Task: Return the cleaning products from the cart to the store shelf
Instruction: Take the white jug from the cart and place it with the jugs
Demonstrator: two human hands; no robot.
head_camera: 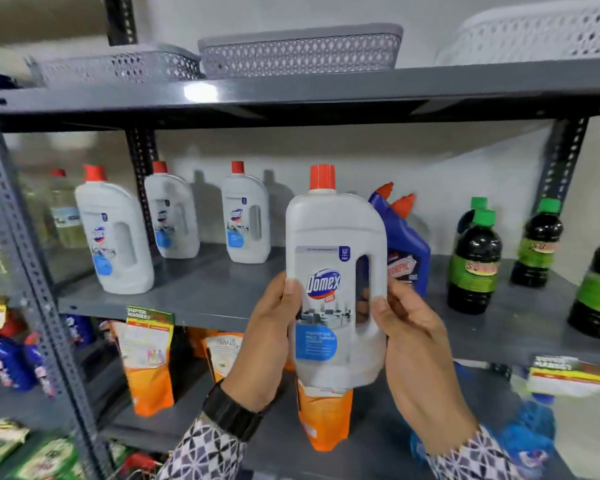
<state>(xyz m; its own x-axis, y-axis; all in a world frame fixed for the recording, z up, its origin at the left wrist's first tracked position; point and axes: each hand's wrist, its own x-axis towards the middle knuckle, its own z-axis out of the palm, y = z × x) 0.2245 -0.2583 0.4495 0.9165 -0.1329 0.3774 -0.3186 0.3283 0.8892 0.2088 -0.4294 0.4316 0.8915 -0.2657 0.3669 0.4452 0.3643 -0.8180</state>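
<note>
Head view: we hold a white Domex bottle upright in front of the middle shelf. It has a red cap, a blue label panel and a cut-through handle. Our left hand and right hand clasp its lower sides, fingers closed around it. Three matching bottles stand far left.

Grey perforated baskets atop the rack

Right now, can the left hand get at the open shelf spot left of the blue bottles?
Probably yes. The left hand and right hand both grip the Domex bottle in front of the shelf. The bare patch there lies just behind it, with nothing standing between. The blue bottles stand to the right.
</note>
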